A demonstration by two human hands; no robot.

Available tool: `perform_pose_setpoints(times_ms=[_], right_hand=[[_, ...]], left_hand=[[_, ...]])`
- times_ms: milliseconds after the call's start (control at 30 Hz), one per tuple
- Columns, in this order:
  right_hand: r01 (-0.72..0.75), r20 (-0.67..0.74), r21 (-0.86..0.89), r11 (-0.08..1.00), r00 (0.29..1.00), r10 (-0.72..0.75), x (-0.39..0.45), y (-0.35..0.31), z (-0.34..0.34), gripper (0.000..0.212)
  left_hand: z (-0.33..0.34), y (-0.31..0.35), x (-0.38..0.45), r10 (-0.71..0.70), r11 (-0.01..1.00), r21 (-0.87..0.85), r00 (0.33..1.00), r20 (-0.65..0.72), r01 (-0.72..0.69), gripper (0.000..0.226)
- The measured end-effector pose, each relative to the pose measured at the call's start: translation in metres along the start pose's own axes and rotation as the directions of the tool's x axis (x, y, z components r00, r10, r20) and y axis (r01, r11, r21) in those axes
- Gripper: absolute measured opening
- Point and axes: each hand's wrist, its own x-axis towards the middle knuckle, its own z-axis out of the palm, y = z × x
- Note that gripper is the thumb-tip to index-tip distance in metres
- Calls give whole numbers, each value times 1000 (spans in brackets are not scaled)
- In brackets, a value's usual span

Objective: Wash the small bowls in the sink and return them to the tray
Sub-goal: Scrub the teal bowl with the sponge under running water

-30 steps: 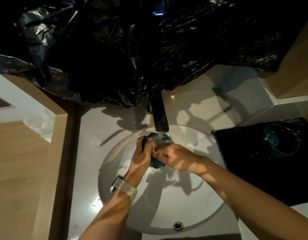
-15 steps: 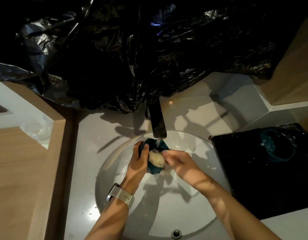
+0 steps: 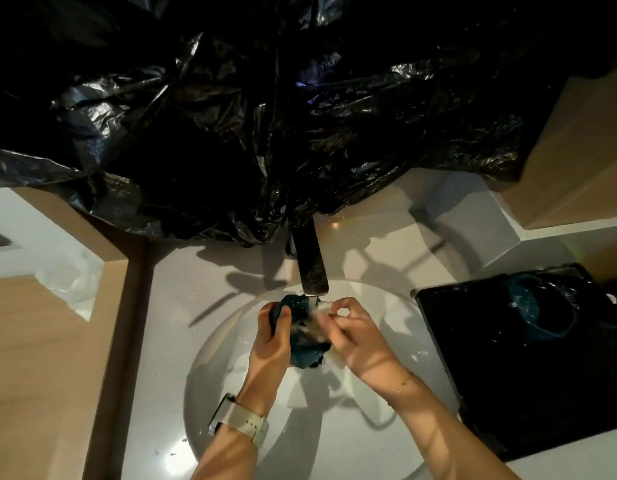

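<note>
Teal glaze marks the small bowl (image 3: 301,337) that we hold over the middle of the white sink (image 3: 210,368), right under the tip of the dark tap (image 3: 312,268). Our left hand (image 3: 270,344) grips the bowl's left side, thumb curled over the rim and fingers wrapped behind it. Our right hand (image 3: 355,336) comes in from the right, its fingers bent and pinching a pale, blurred scrap, perhaps a sponge (image 3: 319,318), against the bowl's inner face; how tightly it presses we cannot tell through the motion blur. Whether water runs from the tap we cannot say for sure, though a thin gleam shows just below its mouth. A pale strap watch (image 3: 239,422) sits on the left wrist, and a fine bracelet (image 3: 402,384) on the right. To the right of the sink, on the counter, lies a black tray (image 3: 473,341), wet with droplets, and in its far part rests a second teal bowl (image 3: 539,311), well apart from our hands. Crumpled black plastic sheeting (image 3: 265,116) hangs across the far side and drapes down to the base of the tap. Pale wood panels (image 3: 40,375) flank the sink on the left, with a bit of clear plastic (image 3: 68,282) tucked beside them.
</note>
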Motion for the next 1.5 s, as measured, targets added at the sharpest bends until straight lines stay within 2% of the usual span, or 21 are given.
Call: perform_pose_setpoints(times_ms=[67, 167, 233, 300, 333, 433, 500, 567, 600, 700, 767, 900, 1067, 1233, 1300, 1367, 1433, 1500], right_hand=[[124, -142, -171, 977, 979, -149, 7, 11, 4, 41], [209, -252, -471, 857, 899, -358, 16, 13, 0, 38], [211, -244, -371, 904, 918, -314, 19, 10, 0, 21], [134, -122, -97, 986, 982, -146, 23, 9, 5, 33], [91, -108, 15, 996, 990, -89, 26, 11, 8, 39], [-58, -168, 149, 987, 982, 83, 30, 15, 15, 40], [-260, -7, 201, 945, 964, 267, 28, 15, 19, 40], [-371, 164, 306, 877, 928, 335, 19, 15, 27, 55], [-364, 188, 360, 859, 930, 316, 15, 15, 32, 52], [-299, 134, 395, 869, 954, 268, 19, 17, 36, 20], [-281, 109, 374, 884, 960, 259, 28, 18, 35, 16], [-208, 41, 362, 909, 977, 207, 24, 19, 43, 25], [-194, 65, 590, 784, 979, 193, 1, 12, 48, 35], [-339, 165, 487, 805, 941, 296, 25, 6, 31, 40], [-366, 228, 488, 792, 930, 289, 24, 6, 31, 50], [-322, 234, 574, 753, 946, 226, 17, 9, 38, 51], [-205, 144, 627, 751, 979, 147, 12, 9, 42, 41], [-156, 79, 608, 779, 988, 136, 13, 6, 38, 38]], left_hand=[[1, -1, 1, -21, 1000, -7, 1000, -19, 21, 18], [0, -5, 5, -37, 999, 2, 999, -28, 37, 14], [0, -8, 6, -8, 999, 44, 1000, -15, 9, 19], [1, -9, 5, 26, 997, 75, 1000, 0, -25, 23], [2, -9, 5, 37, 996, 81, 999, 1, -37, 24], [4, -9, 4, 55, 996, 67, 998, -20, -53, 20], [4, -8, 7, 59, 997, 54, 996, -68, -55, 22], [5, -6, 13, 68, 996, 64, 990, -122, -61, 22], [5, -4, 15, 79, 995, 68, 988, -135, -70, 16], [3, -2, 9, 132, 983, 140, 987, -91, -119, 12], [1, -4, 2, 146, 975, 176, 988, -59, -134, 15], [1, -6, 3, 130, 972, 206, 988, -89, -109, 13], [-4, -9, 2, 159, 966, 217, 985, -64, -141, 10], [-4, -8, -7, 128, 981, 150, 991, -41, -121, 9], [-2, -4, -8, 138, 987, 94, 988, -71, -131, 9], [0, 0, -10, 124, 992, 24, 988, -92, -122, 10], [0, 2, -12, 102, 994, 42, 993, -60, -99, 10], [-7, 4, -13, 80, 995, 64, 997, -17, -79, 13]])
